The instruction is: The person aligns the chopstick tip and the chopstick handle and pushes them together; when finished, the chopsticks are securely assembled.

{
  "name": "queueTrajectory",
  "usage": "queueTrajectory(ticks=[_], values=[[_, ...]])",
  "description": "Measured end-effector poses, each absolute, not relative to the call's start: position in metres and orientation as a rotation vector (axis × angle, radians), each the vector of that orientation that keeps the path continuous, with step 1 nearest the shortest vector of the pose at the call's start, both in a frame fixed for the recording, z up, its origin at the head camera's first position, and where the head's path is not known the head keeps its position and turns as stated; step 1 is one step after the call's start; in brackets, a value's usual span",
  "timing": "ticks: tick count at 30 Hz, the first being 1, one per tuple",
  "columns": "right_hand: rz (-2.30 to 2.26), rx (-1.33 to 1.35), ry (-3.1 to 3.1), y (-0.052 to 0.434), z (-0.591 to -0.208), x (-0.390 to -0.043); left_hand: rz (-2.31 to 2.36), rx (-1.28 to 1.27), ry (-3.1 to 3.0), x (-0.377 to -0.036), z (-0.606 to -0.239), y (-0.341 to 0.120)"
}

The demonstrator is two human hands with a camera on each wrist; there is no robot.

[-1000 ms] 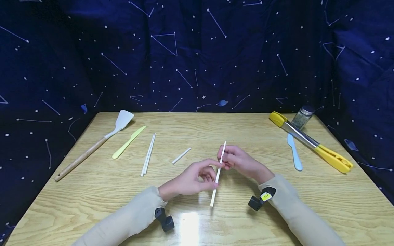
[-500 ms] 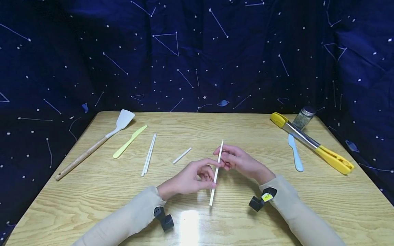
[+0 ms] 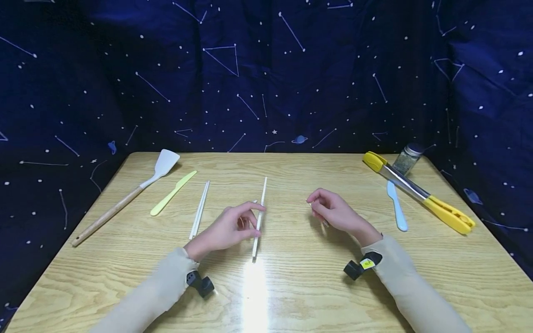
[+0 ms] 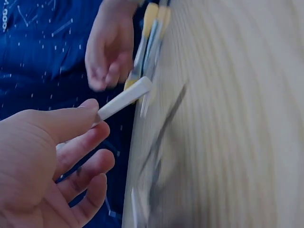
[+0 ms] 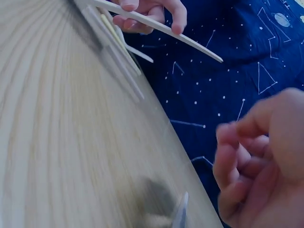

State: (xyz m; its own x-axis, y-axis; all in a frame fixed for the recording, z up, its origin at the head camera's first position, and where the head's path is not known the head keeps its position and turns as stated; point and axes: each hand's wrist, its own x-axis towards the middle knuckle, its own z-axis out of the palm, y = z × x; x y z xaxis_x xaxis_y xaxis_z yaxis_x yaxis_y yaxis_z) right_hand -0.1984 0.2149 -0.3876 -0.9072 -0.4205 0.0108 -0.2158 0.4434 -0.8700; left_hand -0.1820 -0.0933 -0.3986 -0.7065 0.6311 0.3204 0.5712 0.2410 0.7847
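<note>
My left hand [image 3: 229,227] pinches a slim white chopstick [image 3: 264,190] between thumb and fingers, holding it upright-slanting above the table. In the left wrist view the thick end of that chopstick [image 4: 126,99] sticks out past the thumb. To the right, apart from it, my right hand [image 3: 338,213] hovers with loosely curled fingers. Nothing can be made out in its fingers in the right wrist view. Two more white chopsticks [image 3: 200,208] lie side by side left of my left hand, their lower ends close to the wrist. A short white stick [image 3: 255,201] is mostly hidden behind the left hand.
On the left of the wooden table [image 3: 291,296] lie a white spatula with a wooden handle [image 3: 120,203] and a yellow-green knife [image 3: 172,193]. At the right are yellow-ended tongs [image 3: 416,189], a blue knife [image 3: 397,208] and a lidded glass jar [image 3: 407,159]. A starry cloth hangs behind.
My right hand has let go of the chopstick and drawn away to the right. The left hand has carried the chopstick leftward and slightly away from me, now covering most of the short stick.
</note>
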Motion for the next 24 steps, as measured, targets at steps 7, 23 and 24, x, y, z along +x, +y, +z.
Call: queueTrajectory(ticks=[7,23,24], values=[[-1.277,-0.488,2.637,0.220,-0.398,-0.203,1.391,1.020,2.567,-0.193,-0.397,-0.128],[-1.196,-0.470,2.677,0.224,-0.409,-0.207,1.002,0.699,2.909,-0.197,-0.408,-0.160],[-1.190,-0.474,2.682,0.224,-0.409,-0.207,0.978,0.680,2.914,-0.197,-0.408,-0.160]])
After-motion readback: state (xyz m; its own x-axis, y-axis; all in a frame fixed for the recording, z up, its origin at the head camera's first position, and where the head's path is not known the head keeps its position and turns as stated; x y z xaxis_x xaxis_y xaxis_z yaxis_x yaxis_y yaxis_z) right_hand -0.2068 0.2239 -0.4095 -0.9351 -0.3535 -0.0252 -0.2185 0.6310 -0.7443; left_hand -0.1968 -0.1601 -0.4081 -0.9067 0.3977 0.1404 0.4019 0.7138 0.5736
